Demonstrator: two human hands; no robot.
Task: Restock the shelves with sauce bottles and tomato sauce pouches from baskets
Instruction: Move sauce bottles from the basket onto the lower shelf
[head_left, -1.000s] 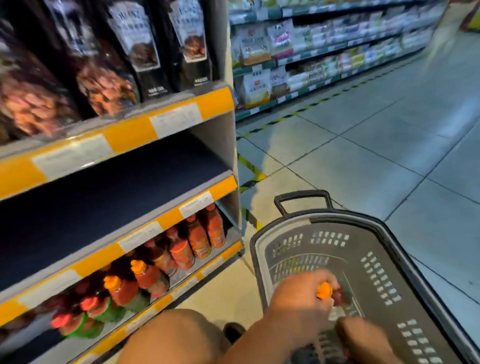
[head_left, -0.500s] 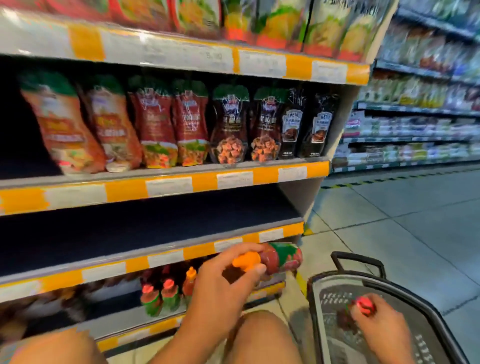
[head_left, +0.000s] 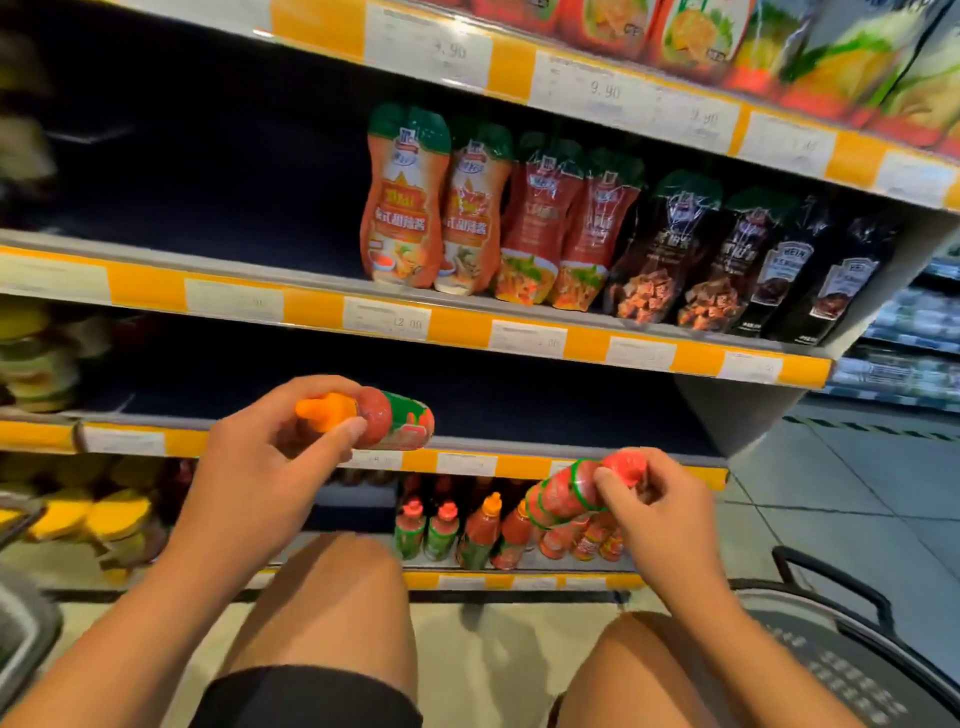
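Jars with yellow lids (head_left: 78, 514) are seen blurred at the lower left of the frame, on the bottom shelf, and part of a grey basket (head_left: 21, 629) is cut off by the left edge below them. Left of centre, the left hand (head_left: 254, 467) is held in front of the shelf edge (head_left: 467, 462) with yellow and white price strips; its fingers and thumb are curled round the neck of an orange-capped sauce bottle (head_left: 387, 418), which lies on its side with the cap pointing to the left. Behind it, the dark shelf bay is seen in the middle of the frame. Above, on the next shelf, a row of sauce pouches (head_left: 519, 223) stands upright from the centre towards the right: orange ones, then red, then dark ones. Below centre, upright sauce bottles (head_left: 472, 530) with red and orange caps are lined up on the bottom shelf. Right of centre, a red-capped sauce bottle (head_left: 576, 491) is pinched near its cap by the right hand (head_left: 660, 514), tilted with its base pointing down and to the left, in front of the standing bottles. Bare knees and dark shorts fill the lower edge. At the lower right, a dark basket (head_left: 841, 654) with a raised handle is seen on the tiled floor (head_left: 857, 493).
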